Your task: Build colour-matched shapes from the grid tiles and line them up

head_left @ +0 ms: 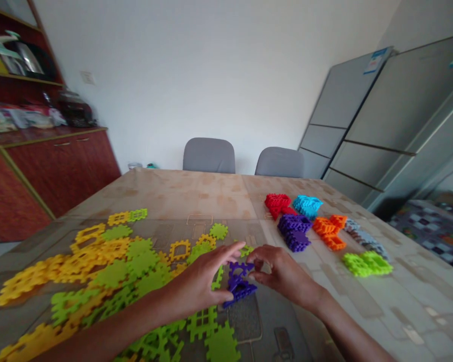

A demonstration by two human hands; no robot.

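Observation:
Small purple interlocking plastic pieces (pixel 238 287) with cut-out openings stand on the table between my two hands, some tilted against each other. My left hand (pixel 202 276) is on their left side, its fingers stretched forward and its thumb at the lower purple edge. On the other side is my right hand (pixel 281 271), thumb and fingers curved and apart, with the tips close to the upper purple edge. Whether those tips touch it I cannot tell. Under and beside my left forearm lie many loose green pieces (pixel 222 344) and yellow pieces (pixel 180 250).
To the right stand stacked red (pixel 277 203), light blue (pixel 307 204), purple (pixel 295 231), orange (pixel 329 231), grey (pixel 366 237) and lime green pieces (pixel 368 264). Two grey chairs (pixel 209 156) are behind the patterned table (pixel 181 191). A wooden cabinet (pixel 64 168) stands left, a fridge (pixel 335 105) right.

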